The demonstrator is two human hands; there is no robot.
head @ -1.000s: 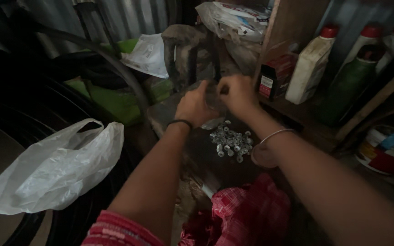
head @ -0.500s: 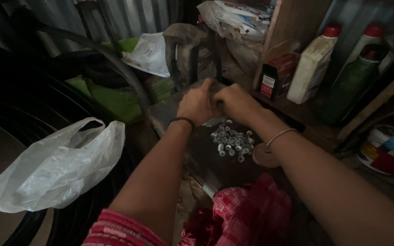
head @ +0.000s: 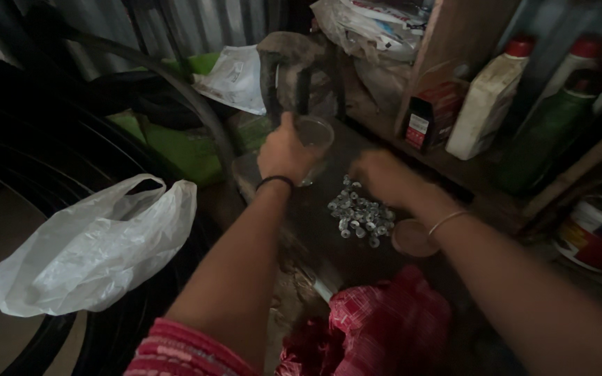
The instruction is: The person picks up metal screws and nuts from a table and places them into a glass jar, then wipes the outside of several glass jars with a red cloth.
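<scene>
My left hand (head: 285, 149) grips a small clear plastic cup (head: 313, 134), holding it upright above a dark work surface (head: 315, 230). My right hand (head: 377, 174) hovers over a pile of several small shiny metal parts (head: 359, 215), fingers curled; it is blurred and I cannot see whether it holds any. A round brownish lid (head: 411, 238) lies beside the pile, under my right wrist. A dark band sits on my left wrist, a thin bangle on my right.
A white plastic bag (head: 99, 247) hangs at the left over dark tyres. Bottles (head: 485, 97) and a small red-black box (head: 432, 115) stand on a shelf at the right. A paint tin (head: 597, 233) is at the far right; red checked cloth (head: 377, 324) lies below.
My hands were together at the cup; they have separated. The left keeps the cup, and the right has dropped to the pile of metal parts.
</scene>
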